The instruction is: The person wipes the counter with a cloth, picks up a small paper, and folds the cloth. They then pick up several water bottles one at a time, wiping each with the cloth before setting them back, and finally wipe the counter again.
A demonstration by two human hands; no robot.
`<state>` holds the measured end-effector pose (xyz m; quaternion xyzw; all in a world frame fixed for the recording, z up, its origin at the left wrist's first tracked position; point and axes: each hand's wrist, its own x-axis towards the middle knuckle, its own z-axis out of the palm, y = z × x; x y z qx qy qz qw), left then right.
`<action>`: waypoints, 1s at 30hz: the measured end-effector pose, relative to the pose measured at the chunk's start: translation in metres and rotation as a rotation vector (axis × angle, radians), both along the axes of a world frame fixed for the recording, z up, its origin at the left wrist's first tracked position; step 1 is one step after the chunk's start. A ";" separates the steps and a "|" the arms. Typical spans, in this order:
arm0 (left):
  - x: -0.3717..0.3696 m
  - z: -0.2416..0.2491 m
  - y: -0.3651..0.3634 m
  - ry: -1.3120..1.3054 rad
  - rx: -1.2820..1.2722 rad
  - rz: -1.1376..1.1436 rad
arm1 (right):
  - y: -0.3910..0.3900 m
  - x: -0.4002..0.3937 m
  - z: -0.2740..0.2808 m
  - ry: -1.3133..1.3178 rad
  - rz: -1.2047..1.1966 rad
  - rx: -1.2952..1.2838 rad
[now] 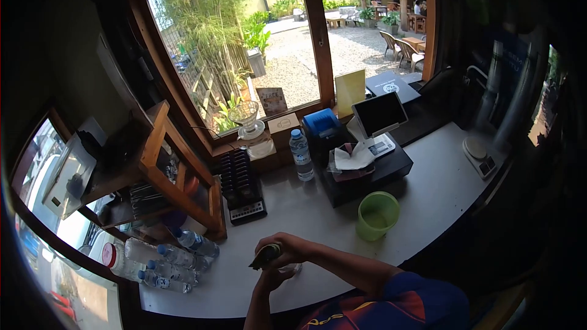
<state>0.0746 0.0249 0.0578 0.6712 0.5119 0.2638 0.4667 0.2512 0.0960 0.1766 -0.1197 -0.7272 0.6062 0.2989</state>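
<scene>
My right hand (292, 249) is closed around a dark green, pouch-like thing (266, 256) with a jagged lower end, tilted down to the left. Just below it, my left hand (273, 278) has its fingers curled at a clear glass (297, 268), mostly hidden under the hands and right wrist. Both hands are close together over the front part of the grey counter (333, 263). A light green bin (378, 216) stands to the right of them, beyond my forearm.
Several water bottles (177, 263) lie at the left beside a wooden shelf (183, 165). A black device with slots (241, 186), an upright bottle (301, 156), a cash drawer with tablet (380, 115) and a glass dripper (247, 121) line the window. A scale (479, 156) sits far right.
</scene>
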 end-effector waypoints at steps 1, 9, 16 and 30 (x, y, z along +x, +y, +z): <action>0.000 -0.008 -0.002 0.035 0.058 -0.002 | -0.006 0.000 -0.011 0.071 -0.037 -0.027; 0.018 -0.028 -0.027 -0.098 0.189 0.288 | -0.025 0.008 -0.081 0.022 -0.154 -0.168; 0.047 -0.060 -0.027 0.139 0.496 0.431 | -0.040 -0.016 -0.025 0.159 -0.469 0.272; -0.027 -0.022 0.010 -0.058 0.006 -0.271 | -0.076 -0.029 -0.110 0.217 -0.736 -0.048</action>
